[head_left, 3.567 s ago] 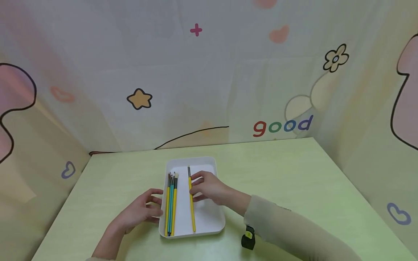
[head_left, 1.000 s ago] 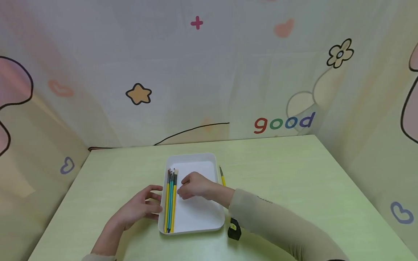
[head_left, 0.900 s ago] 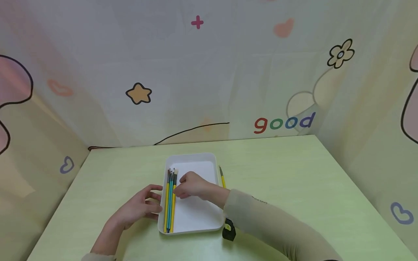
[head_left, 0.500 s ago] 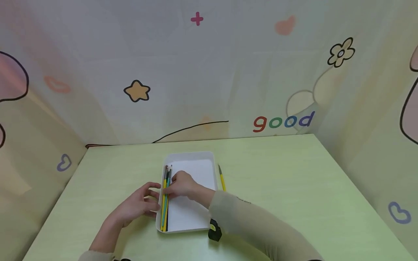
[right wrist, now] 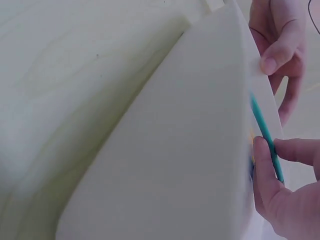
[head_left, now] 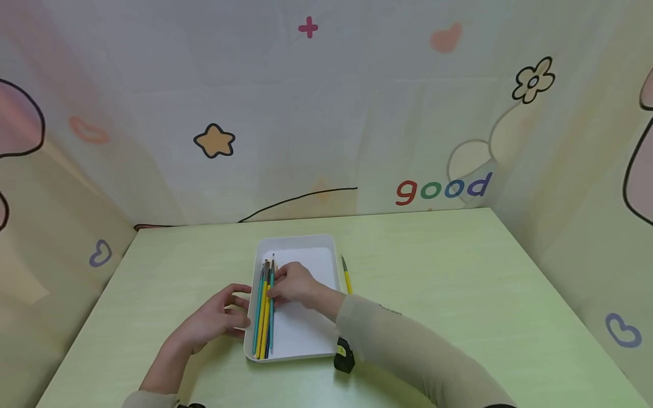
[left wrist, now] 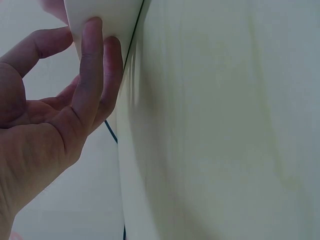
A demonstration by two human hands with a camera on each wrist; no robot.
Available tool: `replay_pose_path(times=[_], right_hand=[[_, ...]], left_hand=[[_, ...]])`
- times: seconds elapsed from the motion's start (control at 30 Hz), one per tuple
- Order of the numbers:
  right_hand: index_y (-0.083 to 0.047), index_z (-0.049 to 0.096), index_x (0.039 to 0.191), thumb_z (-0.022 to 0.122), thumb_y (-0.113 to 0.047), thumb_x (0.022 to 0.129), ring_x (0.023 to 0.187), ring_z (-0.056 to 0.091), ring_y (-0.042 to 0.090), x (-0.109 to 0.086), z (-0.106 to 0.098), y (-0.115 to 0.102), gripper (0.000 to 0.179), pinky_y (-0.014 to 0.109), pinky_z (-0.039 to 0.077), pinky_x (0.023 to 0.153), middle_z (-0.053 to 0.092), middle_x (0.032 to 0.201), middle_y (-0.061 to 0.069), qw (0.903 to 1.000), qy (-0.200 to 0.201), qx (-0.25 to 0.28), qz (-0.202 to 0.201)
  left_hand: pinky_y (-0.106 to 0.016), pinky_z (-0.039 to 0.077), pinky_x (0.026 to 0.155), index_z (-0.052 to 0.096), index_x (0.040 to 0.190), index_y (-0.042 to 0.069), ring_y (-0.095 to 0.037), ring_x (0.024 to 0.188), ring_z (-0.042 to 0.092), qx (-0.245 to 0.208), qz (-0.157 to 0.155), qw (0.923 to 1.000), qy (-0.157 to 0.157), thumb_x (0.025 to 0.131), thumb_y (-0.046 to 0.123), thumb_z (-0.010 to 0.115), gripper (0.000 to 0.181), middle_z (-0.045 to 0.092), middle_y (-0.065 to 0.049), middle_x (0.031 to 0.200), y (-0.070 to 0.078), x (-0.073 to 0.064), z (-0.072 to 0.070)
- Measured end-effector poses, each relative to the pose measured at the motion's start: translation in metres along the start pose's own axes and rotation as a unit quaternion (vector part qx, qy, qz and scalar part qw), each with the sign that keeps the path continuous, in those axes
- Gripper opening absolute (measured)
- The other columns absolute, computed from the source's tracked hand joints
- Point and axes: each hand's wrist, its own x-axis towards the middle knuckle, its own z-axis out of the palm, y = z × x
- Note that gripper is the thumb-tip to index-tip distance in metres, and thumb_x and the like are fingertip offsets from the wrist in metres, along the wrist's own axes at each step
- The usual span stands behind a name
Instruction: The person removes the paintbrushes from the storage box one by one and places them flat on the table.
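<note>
A shallow white tray (head_left: 306, 337) lies on the table. Along its left side rest several yellow and teal paintbrushes (head_left: 261, 326), bunched together with bristles toward the far end. My right hand (head_left: 296, 283) reaches in from the right and pinches a teal paintbrush (right wrist: 263, 122) between thumb and fingertips, right beside the bunch. My left hand (head_left: 219, 314) touches the tray's left wall with relaxed, spread fingers; in the left wrist view the fingertips (left wrist: 92, 30) lie against the white side. A single yellow paintbrush (head_left: 347, 280) lies outside the tray on the right, its lower part hidden by my forearm.
The pale green table (head_left: 433, 266) extends on both sides of the tray. Behind it hangs a printed cloth backdrop (head_left: 316, 113), with further cloth at left and right. A small black device (head_left: 344, 357) shows under my right sleeve.
The yellow paintbrush my right hand held over the tray now lies on the table to its right. That hand has moved left to the bunch and pinches a teal paintbrush. My left hand stays.
</note>
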Motion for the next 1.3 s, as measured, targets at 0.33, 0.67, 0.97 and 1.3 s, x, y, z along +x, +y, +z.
replay_pose_path(times=[0.33, 0.67, 0.97, 1.3], right_hand=[[0.003, 0.054, 0.131, 0.076, 0.002, 0.089, 0.086, 0.07, 0.025, -0.018, -0.034, -0.007, 0.048, 0.037, 0.062, 0.065, 0.06, 0.108, 0.015, 0.9987, -0.003, 0.05, 0.002], [0.002, 0.053, 0.133, 0.074, 0.0, 0.09, 0.086, 0.068, 0.025, -0.042, -0.073, -0.006, 0.048, 0.041, 0.063, 0.067, 0.061, 0.108, 0.018, 0.9981, -0.025, 0.055, -0.016], [0.003, 0.05, 0.137, 0.07, 0.0, 0.093, 0.085, 0.063, 0.025, -0.061, -0.115, 0.011, 0.048, 0.041, 0.063, 0.069, 0.057, 0.105, 0.016, 0.9979, 0.001, 0.063, -0.017], [0.004, 0.051, 0.132, 0.069, -0.002, 0.093, 0.082, 0.066, 0.022, -0.053, -0.154, 0.04, 0.043, 0.039, 0.063, 0.067, 0.06, 0.111, 0.018, 0.9976, 0.066, 0.021, 0.012]], left_hand=[[-0.047, 0.061, 0.082, 0.036, 0.15, 0.003, -0.031, 0.101, 0.064, 0.006, -0.02, 0.9995, 0.022, 0.088, 0.002, 0.073, 0.071, 0.05, -0.023, 0.129, 0.003, -0.002, 0.001], [-0.047, 0.061, 0.082, 0.036, 0.15, 0.003, -0.031, 0.101, 0.064, 0.004, -0.017, 0.9996, 0.023, 0.088, 0.002, 0.072, 0.072, 0.051, -0.022, 0.128, 0.0, -0.002, 0.002], [-0.046, 0.061, 0.081, 0.038, 0.15, 0.003, -0.031, 0.101, 0.064, 0.001, -0.02, 0.9994, 0.03, 0.088, 0.001, 0.073, 0.072, 0.051, -0.023, 0.128, 0.0, -0.002, 0.004], [-0.047, 0.061, 0.082, 0.035, 0.15, 0.001, -0.032, 0.102, 0.065, 0.0, -0.005, 0.9999, 0.016, 0.09, 0.0, 0.071, 0.07, 0.05, -0.024, 0.128, 0.001, -0.003, 0.003]])
